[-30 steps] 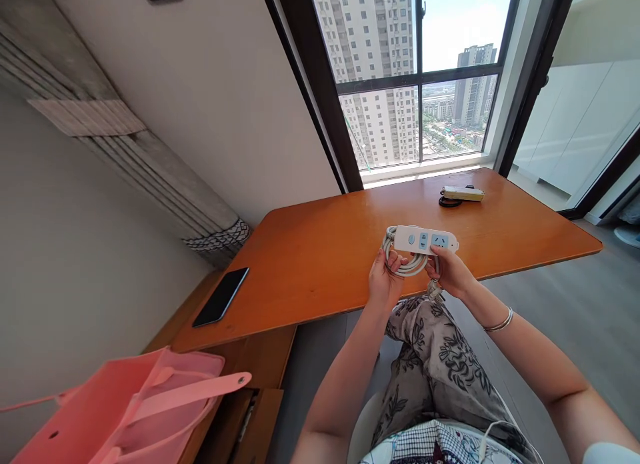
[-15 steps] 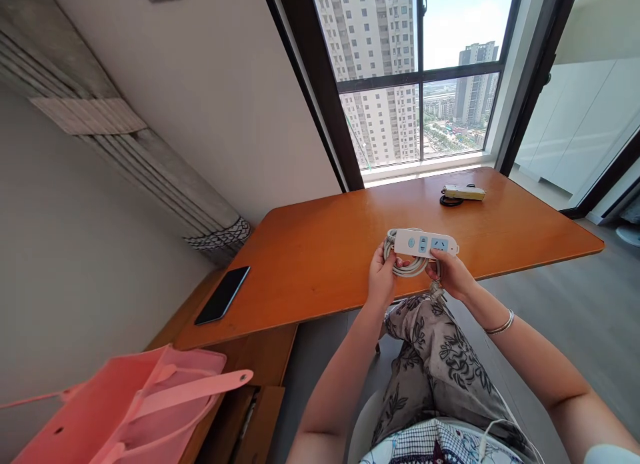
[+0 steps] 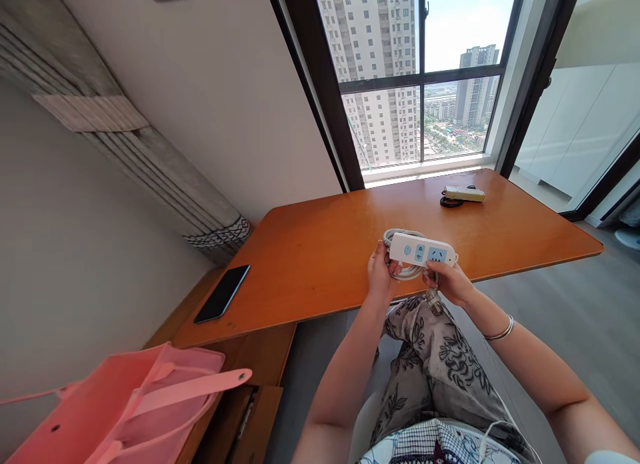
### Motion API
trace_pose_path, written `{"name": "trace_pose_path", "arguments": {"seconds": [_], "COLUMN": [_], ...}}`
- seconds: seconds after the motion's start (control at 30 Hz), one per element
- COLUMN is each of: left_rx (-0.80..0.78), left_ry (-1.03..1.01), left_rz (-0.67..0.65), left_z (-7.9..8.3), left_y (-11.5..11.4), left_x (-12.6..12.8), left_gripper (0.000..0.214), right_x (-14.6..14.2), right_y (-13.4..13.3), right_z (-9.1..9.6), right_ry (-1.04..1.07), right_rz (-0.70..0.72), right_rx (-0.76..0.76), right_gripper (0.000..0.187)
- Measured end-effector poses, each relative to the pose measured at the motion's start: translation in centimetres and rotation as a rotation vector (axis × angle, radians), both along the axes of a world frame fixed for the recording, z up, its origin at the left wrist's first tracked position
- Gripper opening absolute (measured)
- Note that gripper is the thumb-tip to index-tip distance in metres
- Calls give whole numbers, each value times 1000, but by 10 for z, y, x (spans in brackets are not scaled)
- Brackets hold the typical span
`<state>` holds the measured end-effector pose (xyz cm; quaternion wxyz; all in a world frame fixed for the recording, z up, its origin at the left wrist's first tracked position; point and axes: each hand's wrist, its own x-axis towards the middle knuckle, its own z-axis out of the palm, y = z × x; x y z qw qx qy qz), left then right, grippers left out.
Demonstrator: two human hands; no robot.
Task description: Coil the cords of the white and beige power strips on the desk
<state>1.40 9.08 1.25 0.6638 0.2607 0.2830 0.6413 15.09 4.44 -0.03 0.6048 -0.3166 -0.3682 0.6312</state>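
Observation:
A white power strip (image 3: 423,249) with pale blue sockets is held up over the front edge of the table, its face toward me and its right end slightly lower. Behind and below it lies its coiled grey-white cord (image 3: 411,273). My left hand (image 3: 383,272) is closed around the left end of the strip and the coil. My right hand (image 3: 448,280) grips the lower right part, thumb on the face near the right socket. The plug (image 3: 433,300) dangles beneath the right hand, above my lap.
On the orange-brown table (image 3: 320,251) a second, yellowish power strip (image 3: 464,194) with a black cord lies near the window. A dark phone or tablet (image 3: 223,293) rests at the left edge. A pink bag (image 3: 125,404) stands at the lower left.
The power strip has shifted slightly left and down, and its right end has tilted lower. Both hands keep their hold on it.

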Motion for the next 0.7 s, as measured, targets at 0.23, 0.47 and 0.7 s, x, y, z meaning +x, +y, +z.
{"name": "trace_pose_path", "arguments": {"seconds": [0.23,0.47,0.7], "left_rx": [-25,-48,-6], "left_ry": [73,47,-70], "left_rz": [2,74,-53], "left_z": [3,-2,0], "left_y": [1,4,3], "left_x": [-3,3,5], "left_gripper": [52,55,39], "right_x": [7,-7,-5], "right_y": [-1,3,10], "right_z": [-2,-9,1], "right_ry": [-60,10,104], "right_rz": [51,-28,-138], "right_rx": [14,51,46], "right_gripper": [30,34,28]}}
